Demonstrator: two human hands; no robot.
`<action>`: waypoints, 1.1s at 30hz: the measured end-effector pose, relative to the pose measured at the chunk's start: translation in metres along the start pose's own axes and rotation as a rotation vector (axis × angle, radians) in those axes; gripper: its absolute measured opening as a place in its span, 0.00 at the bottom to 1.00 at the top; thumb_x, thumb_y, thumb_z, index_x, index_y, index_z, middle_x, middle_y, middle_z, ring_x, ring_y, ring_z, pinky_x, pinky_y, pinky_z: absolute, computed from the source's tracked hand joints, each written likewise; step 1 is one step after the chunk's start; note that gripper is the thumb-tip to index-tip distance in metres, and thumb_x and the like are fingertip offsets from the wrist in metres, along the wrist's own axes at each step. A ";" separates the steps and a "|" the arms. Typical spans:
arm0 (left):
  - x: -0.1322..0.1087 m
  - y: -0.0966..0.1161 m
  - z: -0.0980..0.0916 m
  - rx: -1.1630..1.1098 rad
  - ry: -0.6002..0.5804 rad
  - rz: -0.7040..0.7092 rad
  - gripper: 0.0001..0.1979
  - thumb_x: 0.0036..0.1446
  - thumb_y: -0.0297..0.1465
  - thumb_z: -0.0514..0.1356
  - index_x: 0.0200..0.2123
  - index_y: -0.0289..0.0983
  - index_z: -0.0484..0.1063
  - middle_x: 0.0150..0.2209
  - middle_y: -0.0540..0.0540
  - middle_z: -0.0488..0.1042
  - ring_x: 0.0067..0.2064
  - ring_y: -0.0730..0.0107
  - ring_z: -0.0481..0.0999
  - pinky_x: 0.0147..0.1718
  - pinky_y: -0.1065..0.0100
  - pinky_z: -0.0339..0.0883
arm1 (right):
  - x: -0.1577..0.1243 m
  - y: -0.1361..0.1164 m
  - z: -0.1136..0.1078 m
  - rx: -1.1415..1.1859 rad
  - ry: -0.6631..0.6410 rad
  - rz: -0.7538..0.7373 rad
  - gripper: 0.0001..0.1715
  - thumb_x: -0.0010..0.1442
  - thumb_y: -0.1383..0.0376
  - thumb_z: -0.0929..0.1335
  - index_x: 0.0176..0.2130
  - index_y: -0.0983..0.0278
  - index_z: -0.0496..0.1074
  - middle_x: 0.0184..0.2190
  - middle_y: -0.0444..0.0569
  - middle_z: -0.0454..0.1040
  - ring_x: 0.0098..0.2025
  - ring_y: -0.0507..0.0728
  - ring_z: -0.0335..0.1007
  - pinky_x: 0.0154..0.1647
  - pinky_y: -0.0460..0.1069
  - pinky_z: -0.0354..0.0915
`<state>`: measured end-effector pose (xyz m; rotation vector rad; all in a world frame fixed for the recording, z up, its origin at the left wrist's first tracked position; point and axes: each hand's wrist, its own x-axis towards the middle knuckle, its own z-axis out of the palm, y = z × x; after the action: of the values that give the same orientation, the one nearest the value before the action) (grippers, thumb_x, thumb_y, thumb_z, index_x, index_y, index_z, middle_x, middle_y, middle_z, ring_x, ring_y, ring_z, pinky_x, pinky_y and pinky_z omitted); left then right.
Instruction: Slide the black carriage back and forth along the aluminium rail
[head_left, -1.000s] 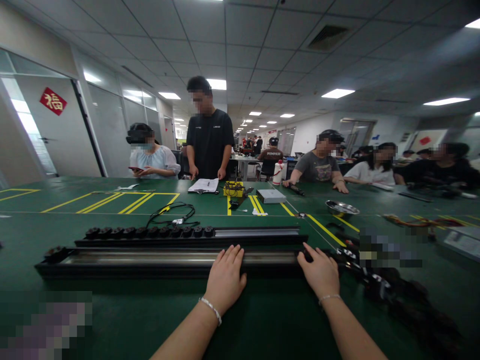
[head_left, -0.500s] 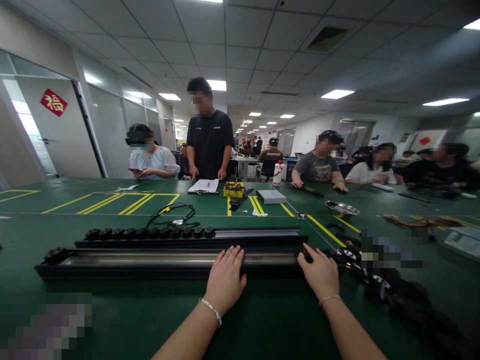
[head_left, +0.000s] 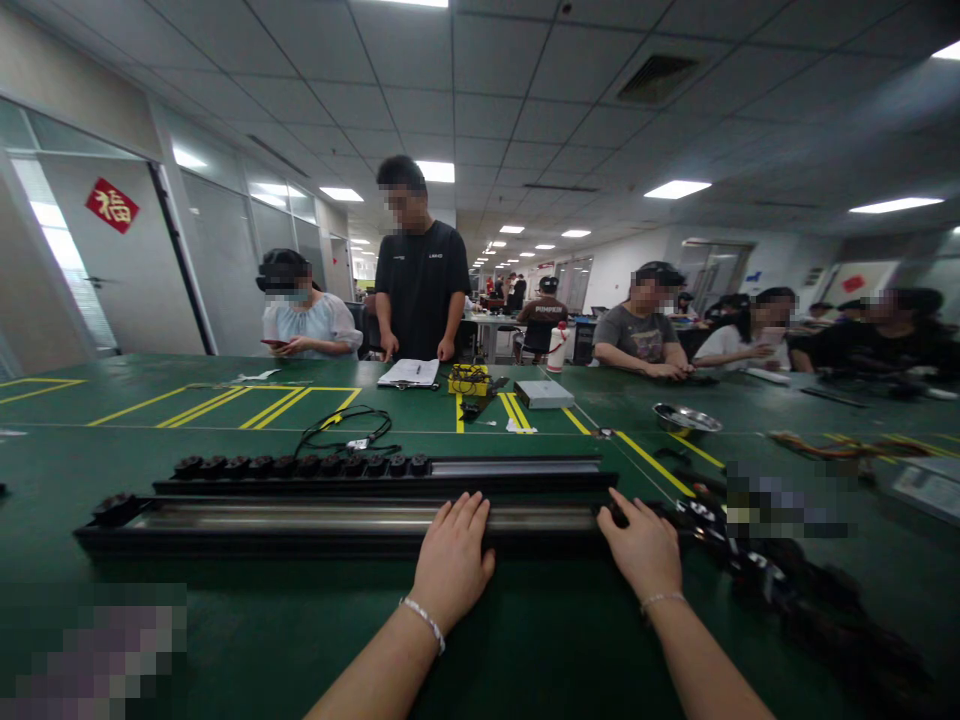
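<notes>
A green table (head_left: 300,640) marked with yellow tape (head_left: 652,462) spreads before us in a busy office. From the left, one black part (head_left: 114,506) sits at the end of the near tray (head_left: 285,542); just behind, the far tray (head_left: 517,481) carries a row of black parts (head_left: 306,465), then a bare stretch: partly filled, we judge, while the near tray's channel is mostly unoccupied. Our left grip (head_left: 454,555) lies slack, fingers flat on the near tray. Our right grip (head_left: 643,545) bends over that tray's right end, about a small black piece (head_left: 619,516); we cannot tell whether it clasps or merely touches it. Farther right, a blurred dark heap (head_left: 795,590) lies on the table.
</notes>
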<state>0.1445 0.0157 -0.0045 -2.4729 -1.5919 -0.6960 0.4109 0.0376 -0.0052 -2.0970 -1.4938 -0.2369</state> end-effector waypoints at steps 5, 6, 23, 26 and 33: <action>0.000 0.000 0.001 0.000 0.008 0.002 0.27 0.52 0.34 0.53 0.57 0.37 0.58 0.60 0.45 0.59 0.61 0.61 0.56 0.59 0.55 0.49 | 0.000 -0.001 -0.002 0.001 0.002 -0.012 0.29 0.54 0.54 0.57 0.50 0.63 0.69 0.47 0.54 0.71 0.55 0.61 0.59 0.55 0.57 0.50; 0.000 -0.001 0.002 0.001 0.006 0.002 0.27 0.53 0.34 0.53 0.57 0.37 0.57 0.60 0.45 0.59 0.61 0.61 0.56 0.59 0.55 0.49 | 0.000 -0.002 -0.002 0.001 -0.002 -0.009 0.29 0.54 0.55 0.57 0.50 0.63 0.69 0.47 0.54 0.71 0.55 0.61 0.59 0.55 0.57 0.50; 0.000 -0.002 0.002 0.001 -0.010 0.006 0.27 0.53 0.35 0.53 0.58 0.37 0.56 0.60 0.44 0.58 0.61 0.61 0.55 0.59 0.55 0.48 | 0.001 0.002 -0.001 0.021 0.008 -0.030 0.29 0.55 0.55 0.57 0.49 0.65 0.70 0.46 0.55 0.72 0.54 0.62 0.60 0.54 0.57 0.51; 0.000 -0.001 0.001 -0.001 -0.017 -0.004 0.27 0.53 0.34 0.53 0.57 0.38 0.57 0.60 0.44 0.59 0.61 0.61 0.55 0.59 0.55 0.49 | 0.001 0.003 0.000 0.017 0.012 -0.040 0.29 0.55 0.55 0.57 0.49 0.65 0.70 0.46 0.55 0.72 0.53 0.62 0.61 0.54 0.57 0.52; 0.000 0.000 0.001 -0.006 -0.016 -0.012 0.28 0.52 0.34 0.53 0.57 0.37 0.57 0.60 0.45 0.58 0.61 0.62 0.55 0.59 0.56 0.48 | 0.001 0.003 0.002 0.013 0.017 -0.040 0.29 0.55 0.55 0.58 0.49 0.65 0.70 0.46 0.56 0.71 0.54 0.62 0.61 0.53 0.56 0.53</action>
<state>0.1447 0.0161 -0.0052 -2.4813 -1.6143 -0.6857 0.4138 0.0390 -0.0068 -2.0521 -1.5243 -0.2582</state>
